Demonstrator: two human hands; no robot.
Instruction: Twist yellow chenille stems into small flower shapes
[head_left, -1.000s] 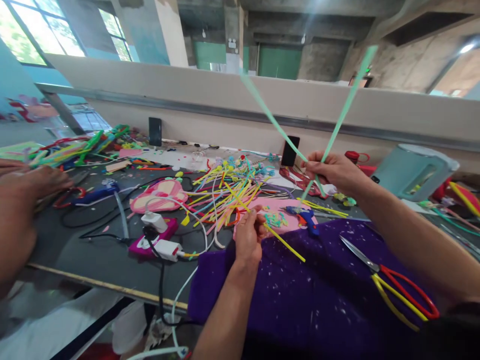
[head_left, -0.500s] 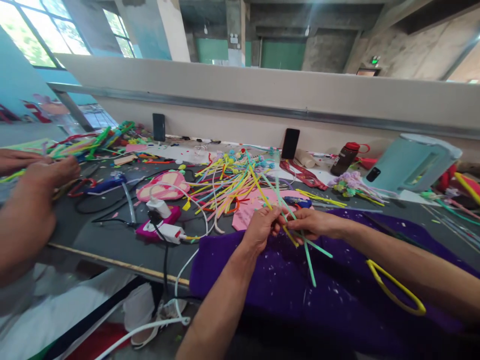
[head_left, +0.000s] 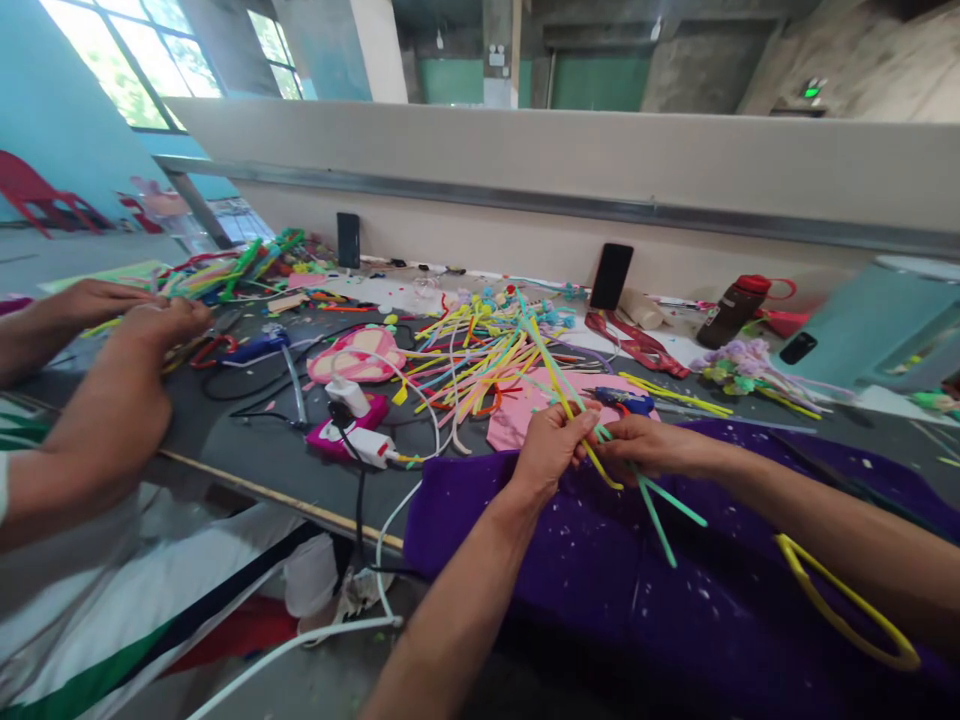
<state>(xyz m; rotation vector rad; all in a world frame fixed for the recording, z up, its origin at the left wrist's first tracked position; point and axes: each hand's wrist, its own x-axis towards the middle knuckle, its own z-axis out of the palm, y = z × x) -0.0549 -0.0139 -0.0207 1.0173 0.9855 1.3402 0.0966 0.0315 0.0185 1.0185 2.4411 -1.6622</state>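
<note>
My left hand (head_left: pixel 553 440) pinches a yellow pipe cleaner (head_left: pixel 604 470) and green ones over the purple cloth (head_left: pixel 570 560). Close against it on the right, my right hand (head_left: pixel 641 445) grips the mint-green pipe cleaners (head_left: pixel 660 525), whose lower ends spread below the fingers. Their upper parts lean together toward the pile of coloured pipe cleaners (head_left: pixel 480 365). A bent yellow pipe cleaner (head_left: pixel 847 615) lies on the cloth below my right forearm. Just beyond my hands is a pink sheet (head_left: pixel 510 415) with a blue tool (head_left: pixel 630 401) on it. My fingertips partly hide one another.
A magenta power strip (head_left: pixel 349 430) with plugs and cables lies left of the cloth. Another person's hands (head_left: pixel 157 320) work at the far left. Behind stand a phone (head_left: pixel 611 277), a dark bottle (head_left: pixel 731 312) with red lid and a pale-blue kettle (head_left: pixel 874 330).
The view has shifted, so the table things appear farther right. The yellow and green pipe cleaners now lie closer together between my hands, with both hands still on them.
</note>
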